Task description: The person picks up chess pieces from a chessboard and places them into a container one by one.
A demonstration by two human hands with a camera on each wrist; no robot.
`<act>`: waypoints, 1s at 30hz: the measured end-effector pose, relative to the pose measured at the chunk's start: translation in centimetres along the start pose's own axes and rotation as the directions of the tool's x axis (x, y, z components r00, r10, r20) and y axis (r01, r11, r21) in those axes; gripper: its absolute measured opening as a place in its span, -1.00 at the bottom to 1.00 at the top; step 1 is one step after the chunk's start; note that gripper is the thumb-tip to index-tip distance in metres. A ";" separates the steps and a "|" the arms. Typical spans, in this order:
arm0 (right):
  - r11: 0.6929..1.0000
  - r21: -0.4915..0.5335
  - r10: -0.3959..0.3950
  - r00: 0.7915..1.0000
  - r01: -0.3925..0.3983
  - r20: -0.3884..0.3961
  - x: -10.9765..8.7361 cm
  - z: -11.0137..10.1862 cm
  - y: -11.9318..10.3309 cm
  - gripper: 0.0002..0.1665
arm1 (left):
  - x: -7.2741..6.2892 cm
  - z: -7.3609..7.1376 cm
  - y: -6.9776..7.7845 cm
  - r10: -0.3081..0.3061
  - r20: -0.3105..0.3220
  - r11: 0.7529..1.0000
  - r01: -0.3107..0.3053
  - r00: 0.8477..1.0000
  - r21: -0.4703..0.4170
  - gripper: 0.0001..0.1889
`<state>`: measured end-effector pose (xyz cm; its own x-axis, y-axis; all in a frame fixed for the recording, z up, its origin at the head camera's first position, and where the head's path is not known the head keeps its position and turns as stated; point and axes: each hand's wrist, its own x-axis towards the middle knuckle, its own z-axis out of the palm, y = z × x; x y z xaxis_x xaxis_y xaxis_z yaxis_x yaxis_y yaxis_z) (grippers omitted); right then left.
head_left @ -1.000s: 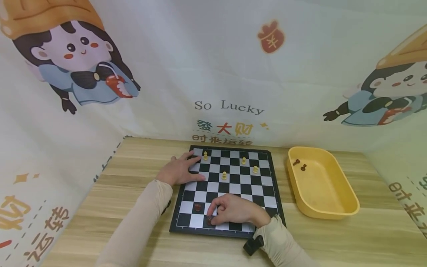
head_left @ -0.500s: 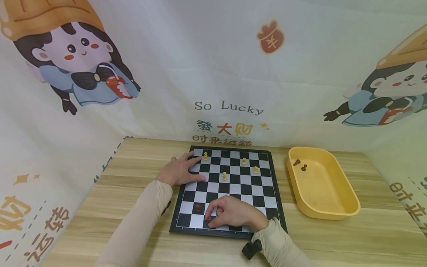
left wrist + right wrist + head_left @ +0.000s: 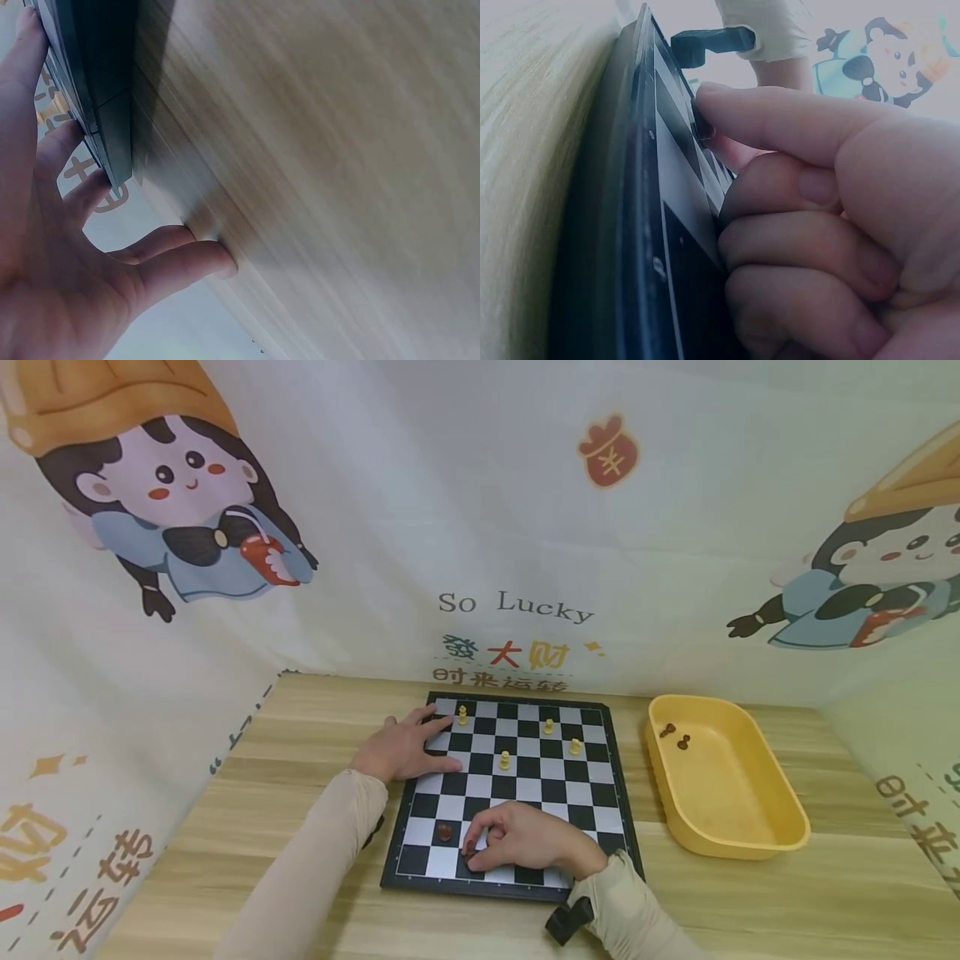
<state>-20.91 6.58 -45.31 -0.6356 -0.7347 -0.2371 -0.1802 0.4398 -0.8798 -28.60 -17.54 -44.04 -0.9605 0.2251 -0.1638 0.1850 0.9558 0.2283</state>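
Observation:
A black-and-white chessboard (image 3: 450,890) lies on the wooden table. With thumb and index finger, my right hand (image 3: 528,839) pinches a small dark reddish-brown chess piece (image 3: 469,850) over a square in the front row; its other fingers are curled in, as the right wrist view shows. Most of that piece is hidden by the fingertips. Just left of it, one row back, stands another reddish-brown piece (image 3: 445,832). My left hand (image 3: 401,750) is spread over the board's left edge, fingertips touching it, close to a tall pale yellow piece (image 3: 462,716).
Several pale yellow pieces stand toward the back, among them one mid-board (image 3: 505,761) and a piece at the right (image 3: 575,747). A yellow tray (image 3: 802,827) sits right of the board, with two brown pieces (image 3: 683,742) lying inside. A printed cloth (image 3: 517,527) hangs behind.
My right hand has shifted very slightly left with the piece still between its fingertips. The left hand stays put. The head view has tilted a little, so everything appears slightly lower.

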 end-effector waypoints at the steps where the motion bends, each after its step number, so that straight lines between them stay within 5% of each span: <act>1: 1.000 0.004 0.004 1.000 -0.004 -0.004 0.0 0.0 0.1 -0.89 | 0.0 0.0 0.1 0.001 0.002 1.000 -0.001 1.000 0.000 -0.04; 17: 0.999 0.034 0.040 0.999 -0.040 0.002 -0.2 -0.4 0.1 -0.89 | 0.2 -0.2 0.4 0.009 0.007 1.000 -0.009 1.000 0.000 -0.03; 23: 1.000 -0.028 0.007 1.000 -0.007 0.005 -0.2 -1.3 -0.3 -0.88 | 0.2 -0.1 0.3 -0.002 0.012 1.000 0.002 1.000 -0.001 -0.03; 30: 0.998 -0.061 -0.036 0.994 0.030 -0.101 -1.6 -4.0 -1.2 -0.79 | 0.2 0.1 0.2 -0.004 0.008 1.000 0.003 1.000 0.013 -0.02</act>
<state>-22.66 9.30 -42.18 -0.7012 -0.6942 -0.1627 -0.2444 0.4484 -0.8598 -28.70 -17.30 -44.06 -0.9594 0.2232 -0.1725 0.1843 0.9589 0.2157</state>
